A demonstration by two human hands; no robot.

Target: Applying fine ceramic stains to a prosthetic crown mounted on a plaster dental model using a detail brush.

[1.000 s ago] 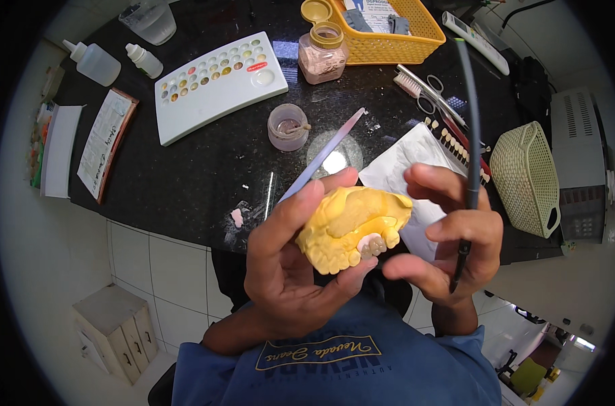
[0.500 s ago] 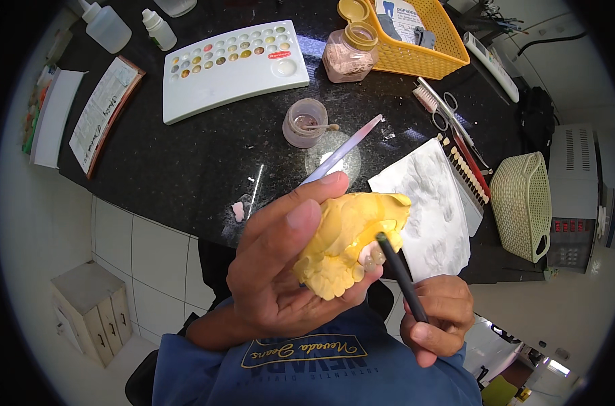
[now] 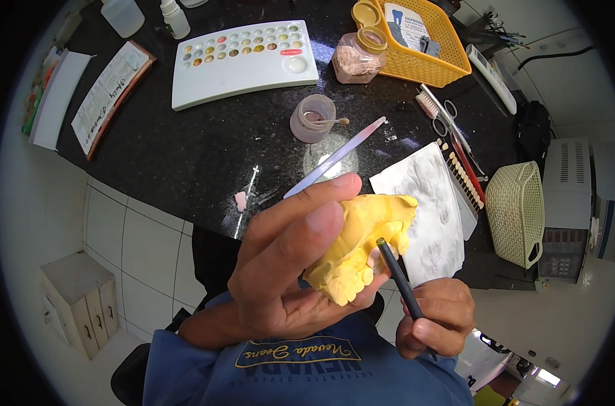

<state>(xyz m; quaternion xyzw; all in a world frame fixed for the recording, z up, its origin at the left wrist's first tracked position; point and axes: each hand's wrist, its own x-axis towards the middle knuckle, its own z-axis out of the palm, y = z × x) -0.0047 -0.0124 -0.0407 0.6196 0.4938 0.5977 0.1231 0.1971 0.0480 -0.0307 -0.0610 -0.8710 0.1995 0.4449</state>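
Observation:
My left hand (image 3: pixel 270 271) is closed around a yellow dental cast (image 3: pixel 327 264), thumb and fingers gripping it from the left and below. A small pink-and-whitish piece (image 3: pixel 374 258) sits on the cast's toothed side, partly hidden by the tool. My right hand (image 3: pixel 439 318) pinches a thin black rod-like tool (image 3: pixel 403 287), its greenish tip at that same side of the cast; whether it touches is unclear. Beyond my left fingertips, a lavender plastic spatula (image 3: pixel 338 155) with a pinkish tip lies on the dark counter (image 3: pixel 206 152).
A small cup (image 3: pixel 305 130) with a little stick stands behind the spatula. White tissue (image 3: pixel 419 203) and a tooth shade guide (image 3: pixel 464 177) lie to the right, near a cream basket (image 3: pixel 515 213). Farther back are a paint palette (image 3: pixel 246 84), a powder jar (image 3: pixel 357 64) and a yellow basket (image 3: pixel 429 68).
The cast has turned slightly in my left hand, and the pinkish piece shows less. The rod's tip stays by it. The whole view has shifted a little.

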